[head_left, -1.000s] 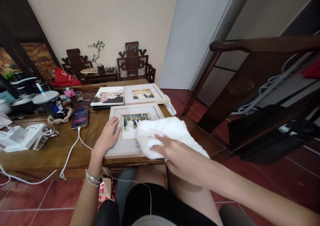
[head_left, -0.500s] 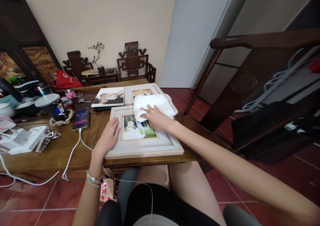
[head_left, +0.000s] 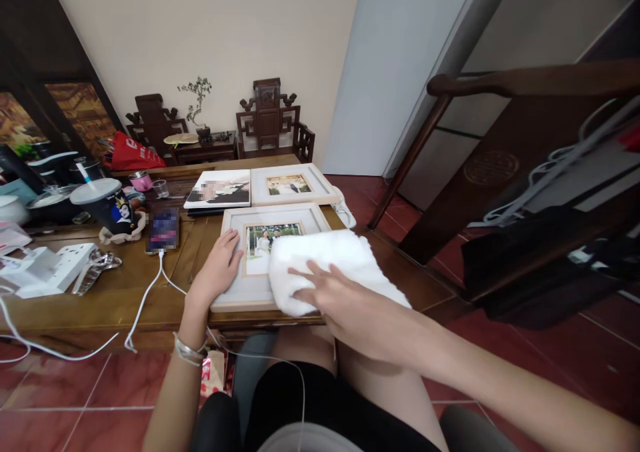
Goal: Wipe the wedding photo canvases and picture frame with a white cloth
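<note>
A light wooden picture frame [head_left: 235,297] with a photo of a couple lies flat at the table's front edge. My left hand [head_left: 219,263] rests on its left border, fingers laid flat. Over the frame's right and lower part spreads a folded white towel [head_left: 345,252], which hides that side. My right hand [head_left: 333,295] presses down on the towel and grips it, thumb and fingers bent into the cloth. Behind lies a second picture frame [head_left: 320,184], beside a photo panel [head_left: 237,192] on the left.
On the left of the wooden table [head_left: 165,312] are a phone [head_left: 163,231] on a white cable, a power strip [head_left: 67,265] and a dark lidded cup [head_left: 113,209]. A wooden chair back [head_left: 490,159] stands at the right.
My right hand has drawn the towel toward me, from the frame's top right to its lower right. The rear frame's photo is now uncovered. My left hand has stayed on the border.
</note>
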### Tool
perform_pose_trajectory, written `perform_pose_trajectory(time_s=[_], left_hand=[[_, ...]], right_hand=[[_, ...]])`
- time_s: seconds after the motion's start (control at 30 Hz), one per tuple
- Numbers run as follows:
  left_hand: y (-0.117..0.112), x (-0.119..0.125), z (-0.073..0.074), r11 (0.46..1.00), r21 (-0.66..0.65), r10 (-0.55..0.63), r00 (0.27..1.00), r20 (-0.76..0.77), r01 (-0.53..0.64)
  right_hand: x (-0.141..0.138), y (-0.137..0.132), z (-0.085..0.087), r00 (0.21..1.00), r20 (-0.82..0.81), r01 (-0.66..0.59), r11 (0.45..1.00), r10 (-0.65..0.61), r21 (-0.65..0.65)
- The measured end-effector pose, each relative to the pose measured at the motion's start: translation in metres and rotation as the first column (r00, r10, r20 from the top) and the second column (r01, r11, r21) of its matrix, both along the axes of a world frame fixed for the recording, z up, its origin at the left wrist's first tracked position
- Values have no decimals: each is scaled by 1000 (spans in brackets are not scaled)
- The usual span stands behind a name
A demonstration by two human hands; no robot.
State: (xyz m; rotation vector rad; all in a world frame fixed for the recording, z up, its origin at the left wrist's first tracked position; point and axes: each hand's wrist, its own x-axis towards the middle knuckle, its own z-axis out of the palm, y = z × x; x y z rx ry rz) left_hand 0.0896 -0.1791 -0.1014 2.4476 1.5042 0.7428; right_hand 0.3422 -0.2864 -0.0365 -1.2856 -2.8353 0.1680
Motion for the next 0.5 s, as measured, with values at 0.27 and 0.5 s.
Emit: perform_pose_trajectory(time_s=[0.27, 0.5], left_hand=[[0, -1, 1, 1000, -3, 6, 1000, -3, -6], [1, -1, 0, 1000, -10, 3, 1000, -1, -3]], right_hand=[[4, 118, -22, 990, -52, 137, 970, -129, 203], [-8, 121, -18, 982, 87, 156, 977, -169, 146]])
